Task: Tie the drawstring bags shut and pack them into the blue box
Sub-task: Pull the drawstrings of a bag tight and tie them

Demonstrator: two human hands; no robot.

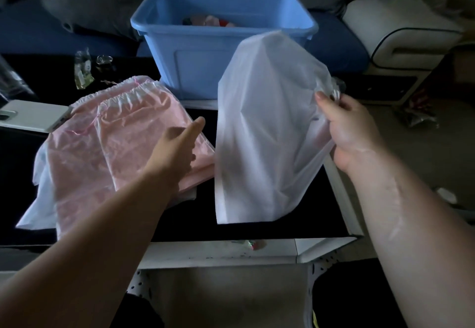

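While my right hand (344,127) pinched the gathered mouth of the white bag (262,127) between thumb and curled fingers, the bag hung sideways from that grip, just in front of the blue box (205,70) and above the dark worktop (257,230); I could not tell whether its lower edge touched the surface. My left hand (177,147) was spread, fingers straight and holding nothing, over the right edge of the pile of pink bags (115,132) and pointing toward the white one; whether it rested on the pile was unclear. Those pink bags lay flat on the worktop to the left of the box, their ruffled hems toward the back and a thin pink cord (87,128) trailing across the top one. Some small coloured things (208,20) sat low inside the box. I judged the white bag to be very light, thin and limp, so it would sag and slide wherever I did not hold it, and the film looked smooth enough to slip between the fingers. The sensible place to take it was the bunched hem, where the drawstring runs, though the cord itself was hidden under my fingers. Tying would want both hands at that neck, one steadying the gathers, the other working the string.
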